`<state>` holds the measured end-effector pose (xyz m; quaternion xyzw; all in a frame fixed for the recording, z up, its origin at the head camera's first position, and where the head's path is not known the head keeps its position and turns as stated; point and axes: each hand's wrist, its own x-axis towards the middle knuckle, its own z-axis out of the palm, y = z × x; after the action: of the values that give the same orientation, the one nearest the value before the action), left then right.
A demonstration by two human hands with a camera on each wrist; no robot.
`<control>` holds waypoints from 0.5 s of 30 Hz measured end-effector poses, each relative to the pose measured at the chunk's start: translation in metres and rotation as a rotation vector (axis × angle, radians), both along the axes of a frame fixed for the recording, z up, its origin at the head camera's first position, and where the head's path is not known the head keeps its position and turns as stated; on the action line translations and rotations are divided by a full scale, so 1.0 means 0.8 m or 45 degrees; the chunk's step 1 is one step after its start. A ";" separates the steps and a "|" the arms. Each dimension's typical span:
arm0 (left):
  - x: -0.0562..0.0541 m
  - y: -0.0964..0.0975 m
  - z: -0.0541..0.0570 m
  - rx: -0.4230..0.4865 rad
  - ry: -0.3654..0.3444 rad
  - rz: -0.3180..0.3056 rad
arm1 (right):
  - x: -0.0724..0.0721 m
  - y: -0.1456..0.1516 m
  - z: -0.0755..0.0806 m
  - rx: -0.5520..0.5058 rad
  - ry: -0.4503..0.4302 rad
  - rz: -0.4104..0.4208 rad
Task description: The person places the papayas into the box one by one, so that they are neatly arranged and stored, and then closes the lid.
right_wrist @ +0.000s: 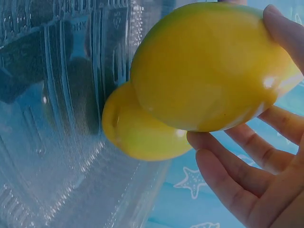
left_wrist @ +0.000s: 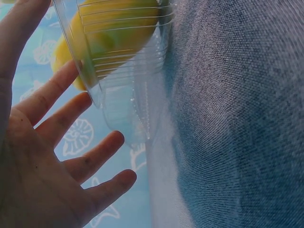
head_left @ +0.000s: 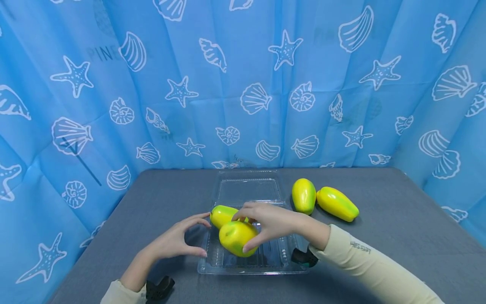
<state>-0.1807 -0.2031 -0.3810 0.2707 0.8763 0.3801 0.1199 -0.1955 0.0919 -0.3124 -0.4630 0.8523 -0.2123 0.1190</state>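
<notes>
A yellow-green papaya (head_left: 238,239) is gripped between the thumb and fingers of my right hand (head_left: 271,221), over the clear plastic clamshell box (head_left: 265,271). Behind and below it, a second papaya (head_left: 221,216) lies in the box's left part, also visible in the right wrist view as the lower papaya (right_wrist: 142,126). My left hand (head_left: 176,238) is at the box's left side, fingers spread and thumb apart. In the left wrist view, its fingertips (left_wrist: 78,66) are right at the clear plastic wall, with yellow fruit showing through.
Two more papayas, one upright-looking (head_left: 303,196) and one slanted (head_left: 338,204), lie on the grey tabletop (head_left: 379,253) right of the box. The box's lid (head_left: 248,190) is folded back toward the blue shell-patterned curtain (head_left: 228,105).
</notes>
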 end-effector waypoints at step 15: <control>-0.002 0.000 -0.003 0.000 0.004 0.011 | 0.002 -0.017 -0.012 0.059 0.030 -0.008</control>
<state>-0.1821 -0.2033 -0.3834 0.2673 0.8777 0.3802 0.1170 -0.1936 0.0780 -0.3217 -0.4598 0.8599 -0.1872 0.1189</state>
